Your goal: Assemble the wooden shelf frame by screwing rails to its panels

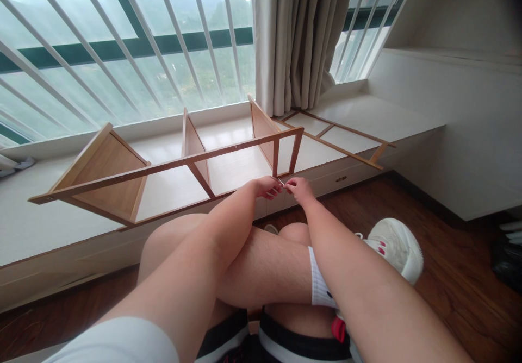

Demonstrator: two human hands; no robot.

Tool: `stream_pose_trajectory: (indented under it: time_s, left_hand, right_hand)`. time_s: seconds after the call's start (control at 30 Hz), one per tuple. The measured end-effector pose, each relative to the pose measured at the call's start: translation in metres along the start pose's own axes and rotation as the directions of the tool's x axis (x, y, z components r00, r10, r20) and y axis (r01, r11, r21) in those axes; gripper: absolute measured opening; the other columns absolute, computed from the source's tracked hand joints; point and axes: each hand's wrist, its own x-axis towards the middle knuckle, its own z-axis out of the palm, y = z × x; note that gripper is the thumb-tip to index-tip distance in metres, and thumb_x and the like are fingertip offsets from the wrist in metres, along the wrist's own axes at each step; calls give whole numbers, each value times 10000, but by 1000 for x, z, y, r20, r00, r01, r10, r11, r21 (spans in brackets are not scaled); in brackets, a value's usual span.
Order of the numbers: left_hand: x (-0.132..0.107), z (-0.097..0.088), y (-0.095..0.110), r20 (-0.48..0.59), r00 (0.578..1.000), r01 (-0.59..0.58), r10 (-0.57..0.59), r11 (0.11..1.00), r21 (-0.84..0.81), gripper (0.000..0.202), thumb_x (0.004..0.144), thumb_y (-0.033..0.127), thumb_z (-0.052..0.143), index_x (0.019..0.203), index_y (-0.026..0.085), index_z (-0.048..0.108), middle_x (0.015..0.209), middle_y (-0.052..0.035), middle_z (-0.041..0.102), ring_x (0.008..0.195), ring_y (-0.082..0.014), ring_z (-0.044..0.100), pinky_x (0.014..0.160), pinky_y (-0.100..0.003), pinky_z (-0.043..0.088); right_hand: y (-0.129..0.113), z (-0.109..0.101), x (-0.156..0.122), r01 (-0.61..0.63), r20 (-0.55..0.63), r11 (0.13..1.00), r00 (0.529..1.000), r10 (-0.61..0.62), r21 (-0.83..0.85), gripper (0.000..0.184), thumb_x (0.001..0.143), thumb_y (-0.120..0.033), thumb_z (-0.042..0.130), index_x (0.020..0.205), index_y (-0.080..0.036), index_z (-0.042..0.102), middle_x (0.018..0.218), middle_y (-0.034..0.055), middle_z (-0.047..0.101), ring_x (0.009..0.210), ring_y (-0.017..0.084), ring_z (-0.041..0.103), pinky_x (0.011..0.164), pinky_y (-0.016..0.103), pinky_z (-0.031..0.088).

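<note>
Pinching a slim, pale piece point(281, 182) at thumb and forefinger, the right hand point(300, 190) meets the left hand point(269, 187) at the bench's front edge; the left hand's fingers are curled in beside that piece, though how much of it they grip I cannot tell; whether it is a fastener or a tool is too small to read. The wooden shelf frame point(163, 167) lies on its side along the front edge of the bench point(41, 232), its right end just beyond the hands; a second wooden frame point(378, 154) lies farther right, one end jutting past that edge. For a clean job, I would sort the piece out over the bench top, since a slip here would likely send it to the floor point(457, 243); turn it with the fingertips, one hand steadying; line it up squarely before any pressure; and brace the shelf frame against sliding off, as its lower rail sits so near the edge.
</note>
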Motion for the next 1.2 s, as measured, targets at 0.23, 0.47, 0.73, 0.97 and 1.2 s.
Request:
stream_pose_trajectory:
  time_s: [0.23, 0.47, 0.73, 0.97, 1.2]
  left_hand:
    - [-1, 0, 1, 3, 1000, -4, 4, 1000, -6, 184, 798, 158, 551, 978, 177, 584, 784, -23, 596, 604, -88, 521, 595, -230, 488]
    - [-2, 2, 2, -6, 1000, -9, 9, 1000, -14, 152, 811, 152, 530, 951, 167, 588, 768, -18, 579, 593, -85, 517, 584, -232, 484]
    - [-3, 4, 3, -23, 1000, 1, -1, 1000, -14, 168, 811, 187, 561, 972, 160, 596, 731, -17, 577, 578, -86, 513, 571, -220, 473]
    - [-2, 3, 2, -17, 1000, -10, 9, 999, -42, 154, 814, 161, 531, 940, 143, 618, 702, -10, 556, 573, -84, 504, 572, -231, 466]
    - [3, 2, 0, -21, 1000, -12, 11, 999, -49, 124, 819, 177, 533, 896, 140, 623, 693, -14, 563, 578, -90, 512, 573, -238, 467]
  right_hand:
    - [-2, -4, -3, 23, 23, 995, 1000, -21, -96, 139, 789, -345, 668, 783, -236, 752, 610, 8, 665, 574, 144, 585, 552, 243, 389]
    - [-4, -6, -4, 33, 37, 982, 999, -27, -187, 152, 809, -381, 659, 794, -267, 759, 675, 32, 683, 610, 157, 577, 572, 254, 361]
    - [-2, -5, -4, 6, 79, 982, 997, 9, -187, 240, 861, -392, 613, 730, -239, 744, 616, 45, 668, 585, 161, 580, 576, 254, 358]
    - [8, 5, -3, -32, 190, 997, 981, 45, -72, 391, 895, -463, 550, 650, -194, 694, 586, 37, 672, 486, 125, 561, 511, 237, 363]
    - [9, 13, -3, -139, 290, 989, 950, 116, 60, 468, 917, -558, 496, 803, -137, 665, 563, -6, 628, 450, 94, 541, 522, 236, 447]
